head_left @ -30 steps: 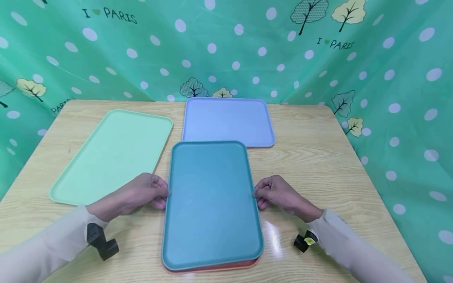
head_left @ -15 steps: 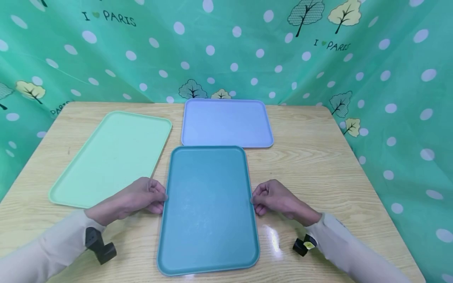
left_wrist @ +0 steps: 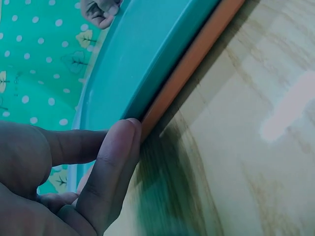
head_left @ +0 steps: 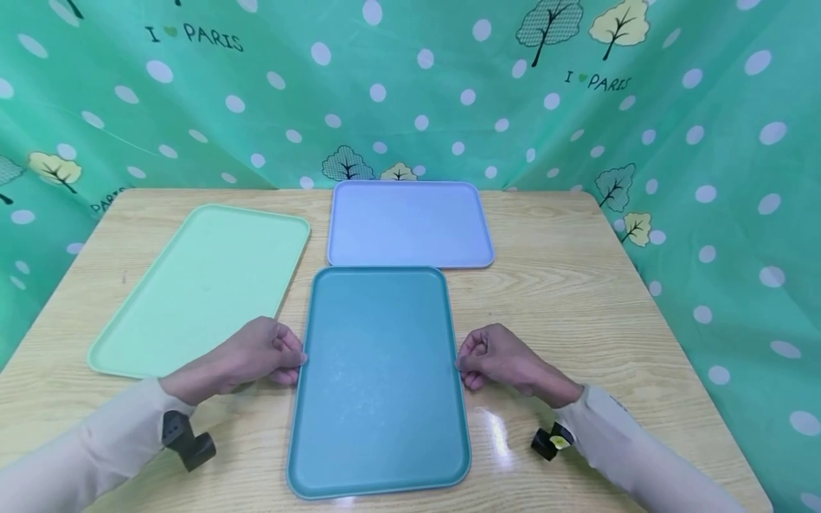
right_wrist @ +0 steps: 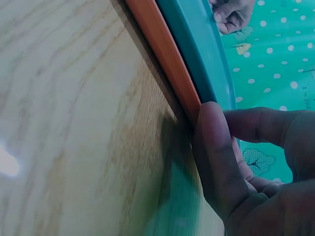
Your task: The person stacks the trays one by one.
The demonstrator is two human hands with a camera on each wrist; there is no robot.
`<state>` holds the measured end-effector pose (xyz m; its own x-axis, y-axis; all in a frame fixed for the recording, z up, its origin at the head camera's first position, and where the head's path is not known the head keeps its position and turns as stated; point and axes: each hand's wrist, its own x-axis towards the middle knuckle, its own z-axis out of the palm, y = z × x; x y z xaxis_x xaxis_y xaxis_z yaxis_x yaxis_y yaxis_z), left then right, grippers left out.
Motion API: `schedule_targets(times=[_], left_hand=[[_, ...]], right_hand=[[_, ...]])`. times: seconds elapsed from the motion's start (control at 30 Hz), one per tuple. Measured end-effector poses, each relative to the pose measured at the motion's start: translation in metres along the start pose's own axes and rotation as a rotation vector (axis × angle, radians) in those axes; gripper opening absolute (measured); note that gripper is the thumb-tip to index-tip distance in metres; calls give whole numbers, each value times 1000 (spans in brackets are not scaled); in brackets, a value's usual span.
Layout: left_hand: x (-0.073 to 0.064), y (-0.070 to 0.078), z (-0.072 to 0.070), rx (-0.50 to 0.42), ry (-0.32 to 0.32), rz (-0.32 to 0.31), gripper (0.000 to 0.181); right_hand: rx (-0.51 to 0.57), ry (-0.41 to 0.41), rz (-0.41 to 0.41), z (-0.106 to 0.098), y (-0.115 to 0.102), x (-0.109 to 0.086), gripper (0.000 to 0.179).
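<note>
A teal-blue tray (head_left: 378,399) lies lengthwise in front of me, on top of an orange tray. In the head view the blue one covers the orange; the left wrist view shows the orange tray's edge (left_wrist: 197,61) beneath it, as does the right wrist view (right_wrist: 165,54). My left hand (head_left: 266,350) pinches the blue tray's left rim between thumb and fingers. On the opposite side, its right rim is pinched by my right hand (head_left: 500,358). Both thumbs also reach down beside the orange edge; whether they press on it I cannot tell.
A mint-green tray (head_left: 208,285) lies slanted at the left, partly behind my left forearm. Beyond the blue tray's far edge is a lavender tray (head_left: 410,224), set crosswise. The wooden table (head_left: 551,278) ends at a green dotted cloth (head_left: 410,85) behind and at the right.
Both hands have brought the blue tray slightly towards me and lined it up over the orange tray, whose near edge showed a second ago and is now covered.
</note>
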<state>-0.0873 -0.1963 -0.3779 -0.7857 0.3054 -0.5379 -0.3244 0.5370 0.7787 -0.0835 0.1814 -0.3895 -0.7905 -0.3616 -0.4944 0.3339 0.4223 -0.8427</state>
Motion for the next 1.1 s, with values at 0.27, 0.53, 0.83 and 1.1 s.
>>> schedule_targets(times=[0.27, 0.53, 0.83, 1.1], left_hand=[[1, 4, 0, 60, -1, 0, 10], [3, 2, 2, 82, 0, 17, 8], [8, 23, -31, 304, 63, 57, 22], [38, 46, -61, 278, 190, 74, 29]], right_hand=[[-1, 11, 3, 0, -1, 1, 8], [1, 4, 11, -2, -1, 2, 8], [-38, 62, 29, -29, -10, 7, 13], [-85, 161, 34, -67, -24, 21, 21]])
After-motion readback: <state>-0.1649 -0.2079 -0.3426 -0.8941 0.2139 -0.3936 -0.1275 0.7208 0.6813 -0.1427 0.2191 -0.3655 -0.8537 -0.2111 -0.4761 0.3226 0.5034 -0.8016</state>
